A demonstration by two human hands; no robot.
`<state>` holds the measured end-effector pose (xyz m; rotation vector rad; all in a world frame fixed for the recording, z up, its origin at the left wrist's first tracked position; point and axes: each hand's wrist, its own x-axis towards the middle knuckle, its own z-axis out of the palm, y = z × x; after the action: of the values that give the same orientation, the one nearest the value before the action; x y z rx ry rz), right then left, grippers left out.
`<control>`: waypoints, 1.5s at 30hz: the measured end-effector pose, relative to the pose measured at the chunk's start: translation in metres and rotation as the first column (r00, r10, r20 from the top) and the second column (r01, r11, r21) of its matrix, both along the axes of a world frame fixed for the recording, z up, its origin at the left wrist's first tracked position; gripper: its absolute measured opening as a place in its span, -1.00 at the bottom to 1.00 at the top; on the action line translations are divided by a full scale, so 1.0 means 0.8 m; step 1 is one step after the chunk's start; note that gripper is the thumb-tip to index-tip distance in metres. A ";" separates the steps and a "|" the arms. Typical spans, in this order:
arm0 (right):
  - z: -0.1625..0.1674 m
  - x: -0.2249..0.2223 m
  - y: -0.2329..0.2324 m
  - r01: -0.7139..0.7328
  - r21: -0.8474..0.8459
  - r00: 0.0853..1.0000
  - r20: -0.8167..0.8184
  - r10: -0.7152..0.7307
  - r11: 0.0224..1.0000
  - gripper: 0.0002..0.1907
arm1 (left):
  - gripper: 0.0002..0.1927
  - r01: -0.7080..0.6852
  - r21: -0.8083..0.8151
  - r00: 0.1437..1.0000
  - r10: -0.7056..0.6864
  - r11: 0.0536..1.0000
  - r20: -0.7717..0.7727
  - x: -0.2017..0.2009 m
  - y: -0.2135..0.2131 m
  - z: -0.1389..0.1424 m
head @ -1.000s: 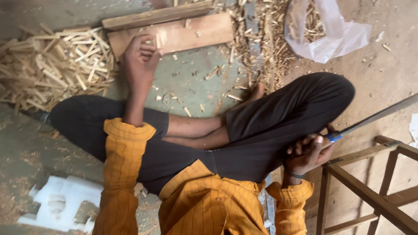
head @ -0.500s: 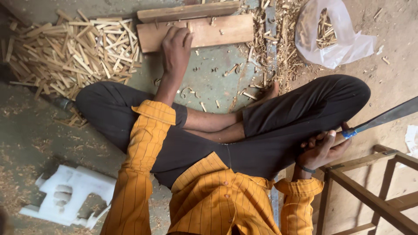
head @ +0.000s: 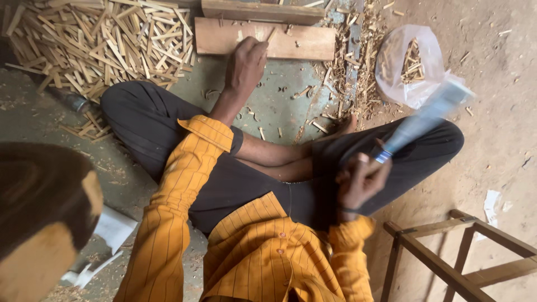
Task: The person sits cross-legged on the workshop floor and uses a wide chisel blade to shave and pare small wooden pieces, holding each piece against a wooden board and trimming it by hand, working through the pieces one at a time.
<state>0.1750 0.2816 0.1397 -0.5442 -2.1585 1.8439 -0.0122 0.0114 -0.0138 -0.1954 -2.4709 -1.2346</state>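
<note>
I sit cross-legged on the floor in dark trousers and an orange striped shirt. My left hand (head: 245,64) reaches forward to a flat wooden board (head: 305,43) and pinches a thin wooden stick (head: 271,34) that leans on the board's face. My right hand (head: 361,182) is closed around the handle of a long broad knife (head: 428,114). The blade is raised and blurred, angled up to the right above my right knee.
A big pile of split wooden sticks (head: 100,45) lies at the upper left. A second plank (head: 263,11) sits behind the board. A clear plastic bag (head: 405,64) holds sticks. Chips litter the floor (head: 279,106). A wooden stool frame (head: 447,263) stands lower right.
My right hand has swung the knife up from pointing low to the right, and it is now raised over my knee. My left hand has settled on the board with the stick.
</note>
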 end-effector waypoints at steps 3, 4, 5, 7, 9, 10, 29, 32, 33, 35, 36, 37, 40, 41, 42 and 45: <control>-0.036 -0.023 -0.040 -0.081 -0.150 0.996 0.019 0.085 0.985 -0.58 | -0.83 -0.090 0.054 0.996 0.091 0.994 -0.009 0.006 -0.004 -0.003; -0.044 -0.029 -0.046 -0.126 -0.065 0.991 0.037 0.129 0.990 -0.61 | -0.85 -0.119 0.010 0.993 0.119 0.993 -0.012 0.008 -0.006 -0.004; -0.052 -0.031 -0.051 -0.169 0.018 0.984 0.061 0.168 0.985 -0.63 | -0.86 -0.144 -0.035 0.990 0.143 0.989 -0.013 0.009 -0.008 -0.005; -0.062 -0.033 -0.057 -0.236 0.109 0.968 0.110 0.225 0.965 -0.65 | -0.88 -0.156 -0.048 0.987 0.157 0.987 0.015 0.009 -0.011 -0.007; -0.066 -0.035 -0.056 -0.297 0.139 0.949 0.150 0.277 0.945 -0.62 | -0.89 -0.151 0.031 0.987 0.149 0.988 0.067 0.005 -0.011 -0.006; -0.068 -0.037 -0.056 -0.301 0.156 0.948 0.154 0.278 0.941 -0.63 | -0.87 -0.149 0.033 0.987 0.147 0.988 0.061 0.001 -0.010 -0.005; -0.066 -0.043 -0.052 -0.342 0.141 0.926 0.220 0.307 0.929 -0.57 | -0.87 -0.176 -0.151 0.983 0.181 0.973 0.021 -0.012 0.000 -0.028; -0.067 -0.044 -0.052 -0.332 0.152 0.929 0.225 0.294 0.931 -0.59 | -0.88 -0.182 -0.179 0.978 0.196 0.967 0.066 -0.013 -0.004 -0.029; -0.067 -0.045 -0.054 -0.336 0.163 0.930 0.215 0.299 0.928 -0.60 | -0.87 -0.189 -0.181 0.975 0.206 0.965 0.082 -0.014 -0.004 -0.028; -0.064 -0.046 -0.057 -0.333 0.067 0.924 0.223 0.311 0.941 -0.58 | -0.84 -0.201 -0.172 0.978 0.207 0.964 0.019 -0.013 -0.004 -0.026; -0.062 -0.046 -0.058 -0.326 0.020 0.921 0.231 0.312 0.945 -0.57 | -0.81 -0.201 -0.166 0.979 0.202 0.965 -0.008 -0.014 -0.004 -0.025; -0.060 -0.046 -0.060 -0.313 0.034 0.923 0.245 0.296 0.949 -0.58 | -0.81 -0.196 -0.161 0.980 0.200 0.967 0.012 -0.014 -0.003 -0.024; -0.058 -0.048 -0.063 -0.299 0.073 0.926 0.262 0.271 0.952 -0.61 | -0.81 -0.204 -0.101 0.978 0.208 0.974 0.022 -0.021 -0.003 -0.023; -0.058 -0.049 -0.064 -0.305 0.080 0.924 0.265 0.275 0.949 -0.62 | -0.82 -0.214 -0.053 0.977 0.214 0.975 0.005 -0.025 -0.005 -0.023; -0.060 -0.050 -0.066 -0.311 0.088 0.922 0.270 0.278 0.946 -0.62 | -0.82 -0.221 -0.004 0.975 0.221 0.975 -0.009 -0.028 -0.006 -0.022; -0.071 -0.060 -0.080 -0.263 -0.115 0.917 0.280 0.285 0.958 -0.46 | -0.84 -0.163 0.146 0.985 0.152 0.976 0.081 -0.034 -0.013 -0.017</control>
<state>0.1266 0.2179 0.0830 -0.5903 -2.4755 2.1139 -0.0396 0.0007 -0.0274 0.0839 -2.3834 -1.3740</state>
